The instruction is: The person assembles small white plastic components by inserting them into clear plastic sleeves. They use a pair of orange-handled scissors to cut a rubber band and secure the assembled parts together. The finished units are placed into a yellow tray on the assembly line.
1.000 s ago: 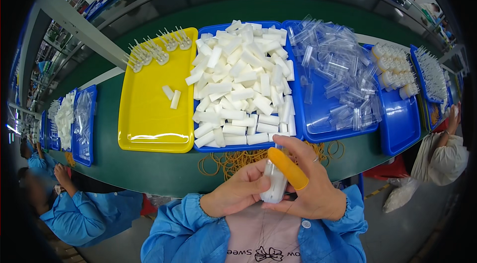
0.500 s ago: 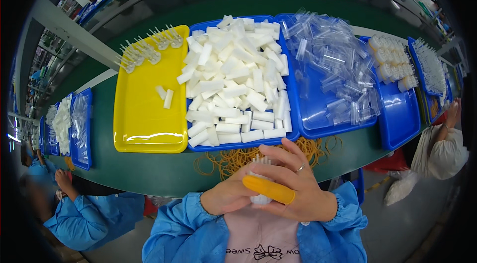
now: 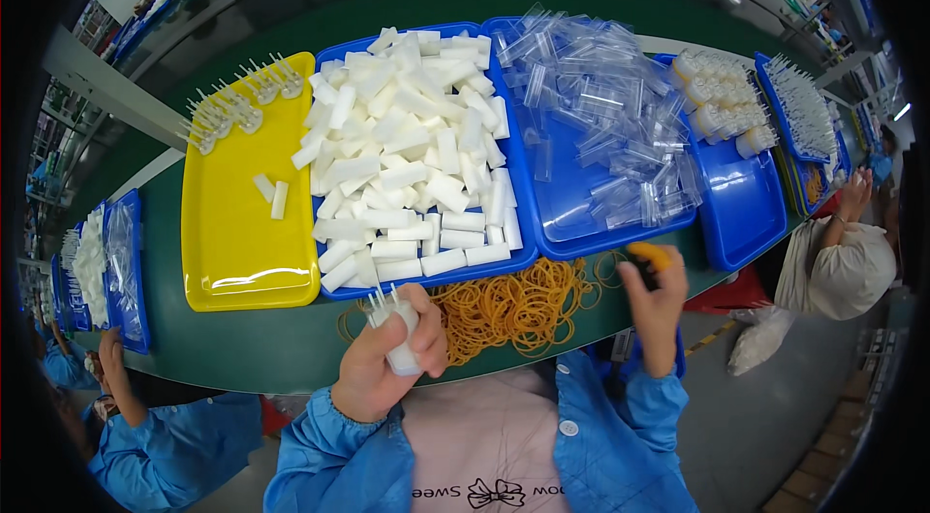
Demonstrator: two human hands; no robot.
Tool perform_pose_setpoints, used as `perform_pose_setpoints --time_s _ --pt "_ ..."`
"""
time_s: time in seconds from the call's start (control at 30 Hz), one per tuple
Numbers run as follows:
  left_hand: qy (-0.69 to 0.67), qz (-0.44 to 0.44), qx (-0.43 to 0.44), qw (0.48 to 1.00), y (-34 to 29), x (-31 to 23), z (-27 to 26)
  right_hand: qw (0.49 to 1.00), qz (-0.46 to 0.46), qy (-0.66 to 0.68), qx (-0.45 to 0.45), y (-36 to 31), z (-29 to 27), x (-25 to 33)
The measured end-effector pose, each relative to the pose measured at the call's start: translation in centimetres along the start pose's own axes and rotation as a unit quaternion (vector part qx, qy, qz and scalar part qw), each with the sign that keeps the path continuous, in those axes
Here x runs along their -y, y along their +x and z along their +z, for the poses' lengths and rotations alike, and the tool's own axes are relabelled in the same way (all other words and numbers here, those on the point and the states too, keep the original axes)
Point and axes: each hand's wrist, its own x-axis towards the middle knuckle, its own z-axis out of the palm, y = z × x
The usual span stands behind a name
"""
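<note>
My left hand (image 3: 373,363) is closed around a white piece with thin prongs (image 3: 401,343), in front of the tray of white foam blocks (image 3: 402,150). The prongs point up and away from me; my fingers cover part of its body. Over to the right, my right hand (image 3: 661,305) is raised near the front edge of the tray of clear plastic sleeves (image 3: 615,116). Its thumb and forefinger are apart, and I see nothing between them. A yellow finger cot (image 3: 651,255) covers one fingertip. Between the hands lies a heap of yellow-brown rubber bands (image 3: 513,314).
At left, a yellow tray (image 3: 247,266) carries several upright clear pronged pieces (image 3: 228,111) and two loose white blocks (image 3: 278,200). Farther right stand a blue tray with round whitish parts (image 3: 717,92) and another with clear pronged parts (image 3: 794,106). Co-workers sit at both sides.
My hands were together around the white piece and have separated. The left hand has carried it to the left, while the right hand has moved right. The view has shifted slightly.
</note>
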Motion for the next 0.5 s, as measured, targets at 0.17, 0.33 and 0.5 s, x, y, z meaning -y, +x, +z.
perform_pose_setpoints --time_s 0.17,0.33,0.5 --pt "0.097 0.039 0.014 0.994 0.0 0.2 0.8 0.995 0.045 0.074 -0.049 -1.1 1.3 -0.8" --pt "0.071 0.037 0.011 0.997 -0.7 0.3 0.5 0.971 0.11 0.204 -0.066 -1.2 1.2 -1.2" --pt "0.036 0.028 0.012 0.999 -0.9 0.6 0.3 0.996 -0.075 -0.038 -0.022 -0.6 1.6 -0.1"
